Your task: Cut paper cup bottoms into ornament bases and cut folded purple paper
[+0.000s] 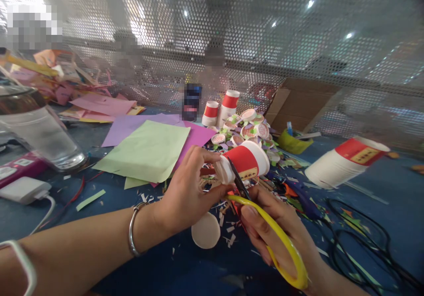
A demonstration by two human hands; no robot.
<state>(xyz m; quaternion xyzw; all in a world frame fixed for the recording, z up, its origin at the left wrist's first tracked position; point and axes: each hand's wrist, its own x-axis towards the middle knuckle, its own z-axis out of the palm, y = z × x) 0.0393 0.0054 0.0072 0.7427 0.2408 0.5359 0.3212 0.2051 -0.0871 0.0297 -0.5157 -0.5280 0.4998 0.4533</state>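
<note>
My left hand (185, 190) is closed on the bottom end of a red and white paper cup (244, 159), which lies sideways in the air with its wider end to the right. In my right hand (274, 225) is a pair of scissors with yellow handles (281, 238). Their dark blades lie across the cup near its bottom end; whether they are cutting through the wall, I cannot tell. Below my left hand, a round white paper disc (206, 230) rests on the blue table among small paper scraps.
Coloured paper sheets (149, 150) lie to the left, near a glass of water (49, 132) and a white charger (24, 190). Behind the cup is a heap of cut cup bottoms (248, 130). A cup stack (344, 161) leans at right, above black cables (357, 243).
</note>
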